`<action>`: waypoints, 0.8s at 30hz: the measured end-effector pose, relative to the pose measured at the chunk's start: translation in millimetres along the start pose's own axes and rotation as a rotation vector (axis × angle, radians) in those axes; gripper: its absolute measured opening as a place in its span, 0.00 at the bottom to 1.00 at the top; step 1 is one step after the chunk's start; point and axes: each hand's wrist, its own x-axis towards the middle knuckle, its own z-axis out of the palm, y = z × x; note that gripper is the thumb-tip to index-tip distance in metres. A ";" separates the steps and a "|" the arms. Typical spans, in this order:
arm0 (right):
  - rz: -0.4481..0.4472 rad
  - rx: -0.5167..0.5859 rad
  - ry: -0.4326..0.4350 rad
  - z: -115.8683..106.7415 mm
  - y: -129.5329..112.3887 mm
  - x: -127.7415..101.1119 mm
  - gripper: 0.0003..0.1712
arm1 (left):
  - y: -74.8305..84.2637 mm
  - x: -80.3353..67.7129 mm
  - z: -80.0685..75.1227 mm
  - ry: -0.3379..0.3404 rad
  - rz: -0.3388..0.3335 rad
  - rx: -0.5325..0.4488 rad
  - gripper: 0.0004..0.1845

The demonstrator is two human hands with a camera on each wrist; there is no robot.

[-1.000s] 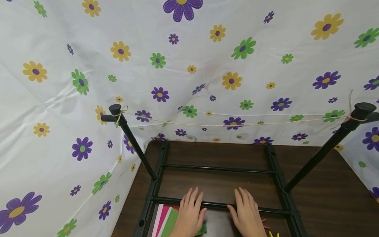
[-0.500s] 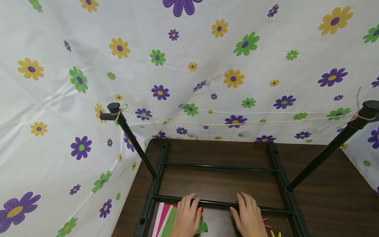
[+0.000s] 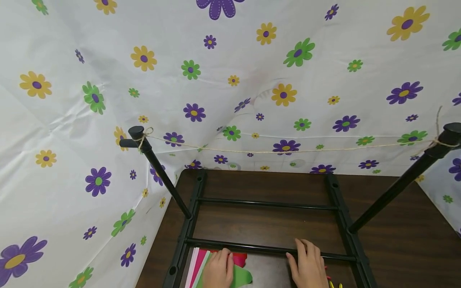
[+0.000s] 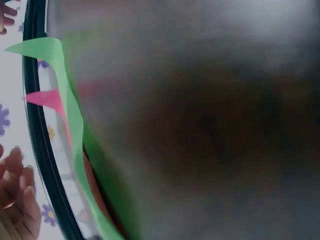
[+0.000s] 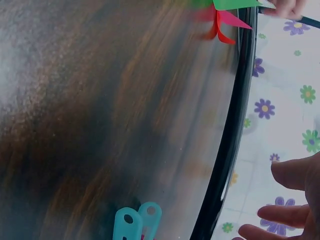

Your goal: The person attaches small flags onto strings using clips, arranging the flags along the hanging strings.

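Note:
My left hand (image 3: 217,272) is at the bottom edge of the head view, fingers curled on a stack of coloured paper sheets (image 3: 199,266). It pinches the top green sheet (image 3: 244,276), whose edge curls up off the table; a red sheet (image 3: 239,259) shows beneath. The left wrist view shows the green sheet (image 4: 70,110) lifted with a pink one (image 4: 50,100) behind it. My right hand (image 3: 307,264) lies flat, fingers straight, over the near bar of a black metal frame (image 3: 266,249). In the right wrist view, its fingers (image 5: 295,200) are spread beyond the bar (image 5: 225,150).
The frame lies on a dark wooden table (image 3: 396,240). Two black posts (image 3: 162,176) (image 3: 403,184) rise from it, with twine (image 3: 288,151) strung between them. Flowered white sheeting (image 3: 230,80) surrounds the table. Small clips lie by my right hand (image 3: 333,285), and teal ones (image 5: 135,222).
My left hand has drawn back toward me and curled its fingers, lifting the green sheet's edge. My right hand stays flat over the bar, shifted slightly right.

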 end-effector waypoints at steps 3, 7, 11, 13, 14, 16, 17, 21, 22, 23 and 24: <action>0.044 0.010 -0.012 -1.7 -0.2 -0.6 0.27 | -4.7 -6.3 -2.4 -0.032 -0.099 0.041 0.13; 0.090 0.019 -0.046 -4.8 -1.1 -0.4 0.26 | -8.6 -8.1 -7.4 -0.085 -0.185 0.057 0.11; 0.108 0.024 -0.066 -6.8 -1.0 -0.1 0.26 | -11.0 -7.2 -13.0 -0.085 -0.176 0.065 0.11; 0.110 0.027 -0.070 -7.8 -0.2 0.3 0.26 | -13.7 -7.4 -14.1 -0.070 -0.149 0.077 0.12; 0.107 0.029 -0.068 -8.1 0.4 0.4 0.26 | -14.8 -7.5 -14.9 -0.075 -0.145 0.087 0.12; 0.103 0.032 -0.063 -9.0 2.2 0.8 0.26 | -18.3 -7.8 -15.3 -0.070 -0.120 0.102 0.12; 0.101 0.033 -0.059 -9.4 3.1 1.0 0.26 | -20.0 -7.8 -15.3 -0.068 -0.108 0.111 0.12; 0.093 0.031 -0.038 -9.5 6.8 0.7 0.27 | -24.0 -6.2 -19.8 -0.112 -0.096 0.140 0.11; 0.090 0.030 -0.030 -9.4 7.7 0.3 0.27 | -24.2 -5.4 -21.7 -0.134 -0.103 0.145 0.11; 0.087 0.028 -0.020 -9.2 8.4 0.0 0.27 | -24.1 -4.7 -23.7 -0.163 -0.116 0.151 0.11; 0.086 0.026 -0.012 -9.0 9.3 -0.4 0.27 | -23.9 -3.9 -25.7 -0.198 -0.132 0.156 0.11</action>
